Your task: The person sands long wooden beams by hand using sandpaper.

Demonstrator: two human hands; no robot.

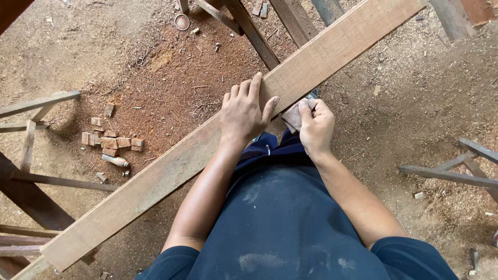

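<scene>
A long wooden plank (171,161) runs diagonally from the lower left to the upper right, above a sawdust-covered floor. My left hand (244,111) lies flat on the plank's top face, fingers spread over its far edge. My right hand (315,124) presses a folded piece of sandpaper (293,116) against the plank's near edge, just right of the left hand. My dark blue shirt fills the bottom of the view.
Small wooden offcuts (111,141) lie on the floor at the left. Wooden frames stand at the left (31,111) and right (456,173). More timber pieces (254,33) cross under the plank at the top. A small round lid (182,22) lies near the top.
</scene>
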